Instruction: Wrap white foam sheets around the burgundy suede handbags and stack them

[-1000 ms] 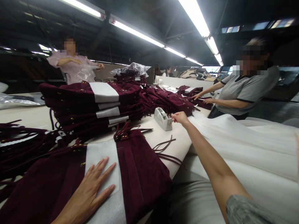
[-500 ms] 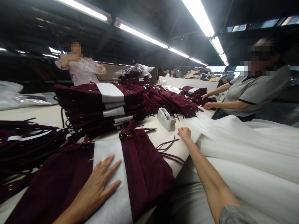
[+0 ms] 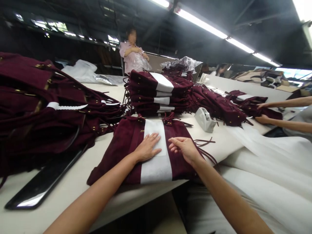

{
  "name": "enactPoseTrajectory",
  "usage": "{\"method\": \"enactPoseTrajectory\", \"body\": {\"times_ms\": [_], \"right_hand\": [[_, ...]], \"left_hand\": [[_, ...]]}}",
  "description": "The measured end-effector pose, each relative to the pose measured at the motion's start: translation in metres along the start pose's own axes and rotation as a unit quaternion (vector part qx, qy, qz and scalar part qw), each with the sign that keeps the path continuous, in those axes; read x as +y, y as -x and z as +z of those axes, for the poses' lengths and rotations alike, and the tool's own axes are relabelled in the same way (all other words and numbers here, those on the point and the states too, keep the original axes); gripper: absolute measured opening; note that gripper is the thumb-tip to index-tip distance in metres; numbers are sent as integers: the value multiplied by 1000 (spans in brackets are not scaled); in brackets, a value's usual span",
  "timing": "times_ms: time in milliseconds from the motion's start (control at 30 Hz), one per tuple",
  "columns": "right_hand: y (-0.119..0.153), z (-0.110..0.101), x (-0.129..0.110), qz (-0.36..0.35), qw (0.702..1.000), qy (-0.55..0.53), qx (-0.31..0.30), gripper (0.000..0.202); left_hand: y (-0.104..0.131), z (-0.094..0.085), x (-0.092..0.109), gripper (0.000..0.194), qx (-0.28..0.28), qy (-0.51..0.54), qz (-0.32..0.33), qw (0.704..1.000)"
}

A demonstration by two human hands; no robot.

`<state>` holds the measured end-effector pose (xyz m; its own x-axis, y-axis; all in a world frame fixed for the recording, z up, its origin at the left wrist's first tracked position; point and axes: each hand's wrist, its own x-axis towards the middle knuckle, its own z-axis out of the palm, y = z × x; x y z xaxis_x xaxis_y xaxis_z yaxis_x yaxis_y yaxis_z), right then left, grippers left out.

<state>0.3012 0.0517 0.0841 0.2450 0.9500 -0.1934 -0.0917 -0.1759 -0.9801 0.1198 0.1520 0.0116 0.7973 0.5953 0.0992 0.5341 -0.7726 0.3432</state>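
Observation:
A maroon bag (image 3: 126,136) lies flat on the table (image 3: 107,204), with a white band (image 3: 156,169) wrapped around its middle. My left hand (image 3: 148,147) rests on the band with its fingers spread. Over the bag's right half, beside the band, is my right hand (image 3: 185,149), thumb and forefinger pinched together; whatever they hold, if anything, is too small to make out. Behind the bag, to the right, stands a grey tape dispenser (image 3: 205,120). Thin maroon cords (image 3: 204,142) trail from the bag's right side.
Behind is a stack of banded maroon bags (image 3: 138,89). More maroon bags (image 3: 63,94) and a glossy black piece (image 3: 46,182) lie left. White sheeting (image 3: 273,169) covers the right. One person (image 3: 133,53) handles clear plastic; another person's hands (image 3: 264,119) touch bags.
The view has swung left. My right hand has moved from near the tape dispenser to above the bag, beside the band. My left hand stays on the band.

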Motion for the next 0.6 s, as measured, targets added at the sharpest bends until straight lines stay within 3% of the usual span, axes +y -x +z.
{"method": "enactPoseTrajectory", "body": {"times_ms": [67, 167, 400, 600], "right_hand": [[12, 22, 12, 19, 1000, -2, 5, 29], [25, 39, 23, 27, 999, 1, 29, 20], [27, 55, 33, 54, 991, 24, 123, 13], [22, 61, 34, 69, 987, 46, 139, 14]], "left_hand": [[-1, 3, -2, 67, 9, 5, 4, 1000], [-3, 4, -4, 67, 13, 12, 2, 1000], [-3, 1, -2, 67, 20, 35, -1, 999], [-4, 3, -3, 67, 31, 48, 4, 998]]}}
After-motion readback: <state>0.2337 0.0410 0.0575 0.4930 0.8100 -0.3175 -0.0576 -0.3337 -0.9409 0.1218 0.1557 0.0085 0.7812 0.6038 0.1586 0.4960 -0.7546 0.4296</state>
